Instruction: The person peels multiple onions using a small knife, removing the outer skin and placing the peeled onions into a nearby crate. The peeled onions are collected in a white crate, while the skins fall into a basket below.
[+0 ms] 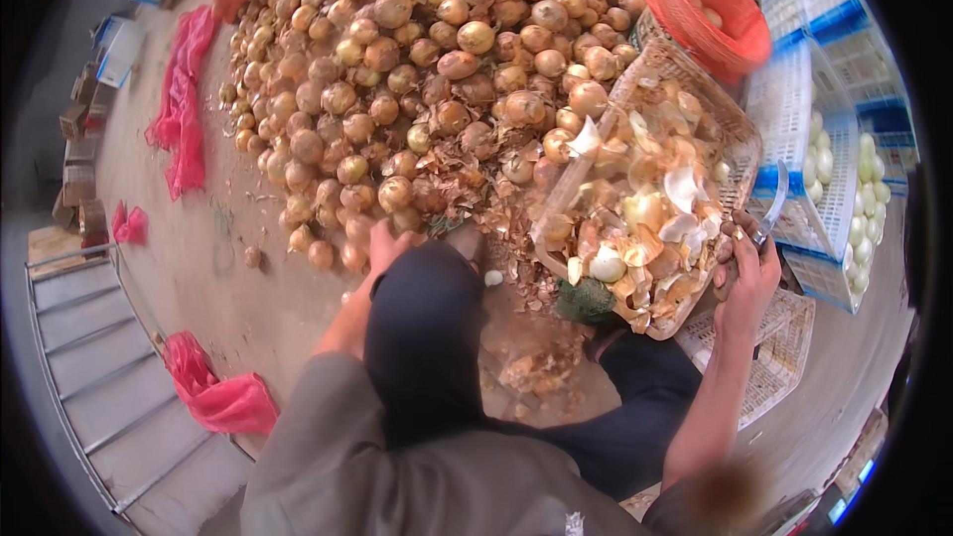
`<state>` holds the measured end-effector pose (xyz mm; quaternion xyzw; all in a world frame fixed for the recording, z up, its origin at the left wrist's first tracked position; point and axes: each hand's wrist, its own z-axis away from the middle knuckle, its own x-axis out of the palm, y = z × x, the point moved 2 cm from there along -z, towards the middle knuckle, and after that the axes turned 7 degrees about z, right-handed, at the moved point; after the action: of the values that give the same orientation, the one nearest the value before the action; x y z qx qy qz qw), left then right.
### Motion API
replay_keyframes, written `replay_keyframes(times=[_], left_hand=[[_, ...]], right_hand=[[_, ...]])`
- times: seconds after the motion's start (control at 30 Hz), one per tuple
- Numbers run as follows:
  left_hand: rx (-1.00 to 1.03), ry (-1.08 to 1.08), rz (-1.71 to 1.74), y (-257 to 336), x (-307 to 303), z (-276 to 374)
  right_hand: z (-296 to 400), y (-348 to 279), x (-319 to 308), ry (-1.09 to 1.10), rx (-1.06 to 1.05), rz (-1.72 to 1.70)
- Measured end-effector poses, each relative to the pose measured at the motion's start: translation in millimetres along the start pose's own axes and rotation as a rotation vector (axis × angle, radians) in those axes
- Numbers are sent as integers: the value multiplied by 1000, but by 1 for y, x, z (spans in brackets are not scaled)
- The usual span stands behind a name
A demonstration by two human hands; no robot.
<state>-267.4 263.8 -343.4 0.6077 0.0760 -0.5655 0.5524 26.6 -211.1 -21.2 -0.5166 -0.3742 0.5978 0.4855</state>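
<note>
My left hand [389, 247] reaches past my knee to the near edge of a large pile of unpeeled onions [450, 63]; my knee partly hides it, so I cannot tell whether its fingers hold an onion. In my right hand [744, 257] is a small knife with a curved blade [779, 197], pointing up and away. That hand is beside the right rim of a plastic crate [547, 227], which is full of onion skins [648, 238]. A peeled white onion [607, 265] lies among the skins.
White and blue crates with peeled onions [866, 219] are stacked at the right. A red mesh-lined container [670, 7] stands behind the skin crate. Pink mesh bags [186, 100] lie on the floor at the left, near a metal rack [97, 357]. Loose skins cover the floor between my legs.
</note>
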Motion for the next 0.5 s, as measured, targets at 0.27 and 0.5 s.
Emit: replay_keyframes(times=[0.27, 0.5], left_hand=[[-144, -47, -108, 36, 3, -68], [-137, -262, -330, 36, 8, -105]], right_hand=[[4, 2, 30, -93, -41, 132], [10, 2, 34, -143, -43, 137]])
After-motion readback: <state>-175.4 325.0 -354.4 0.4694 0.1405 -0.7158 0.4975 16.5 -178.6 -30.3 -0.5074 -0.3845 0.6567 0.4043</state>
